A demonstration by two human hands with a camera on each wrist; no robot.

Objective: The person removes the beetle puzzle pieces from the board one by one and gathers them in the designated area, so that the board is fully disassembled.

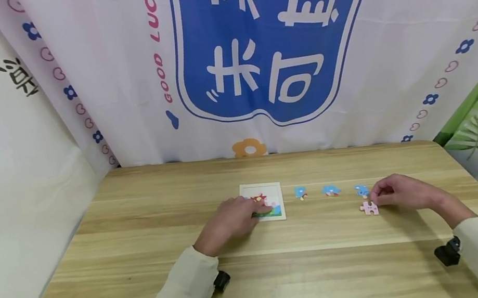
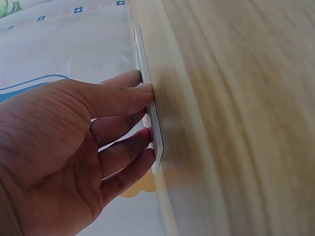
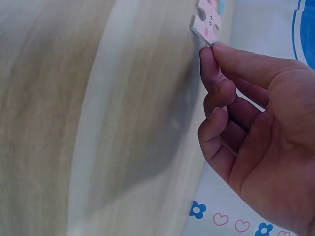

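Observation:
A square white-framed puzzle board (image 1: 282, 199) with coloured pieces in it lies on the wooden table. The left hand (image 1: 230, 220) rests on its left part, fingers reaching over the picture; in the left wrist view the thumb and fingertips of the left hand (image 2: 74, 142) touch the board's edge (image 2: 156, 128). Between thumb and index finger, the right hand (image 1: 400, 192) pinches a pink puzzle piece (image 1: 370, 209). In the right wrist view, a small face shows on the pink piece (image 3: 208, 22), held at its corner by the right hand (image 3: 261, 118), other fingers curled.
Right of the board, a blue piece (image 1: 300, 191), another blue piece (image 1: 331, 190) and a third (image 1: 361, 190) lie in a row on the table (image 1: 289, 277). The third is just behind the pink piece. A printed curtain (image 1: 128, 83) hangs along the table's back edge.

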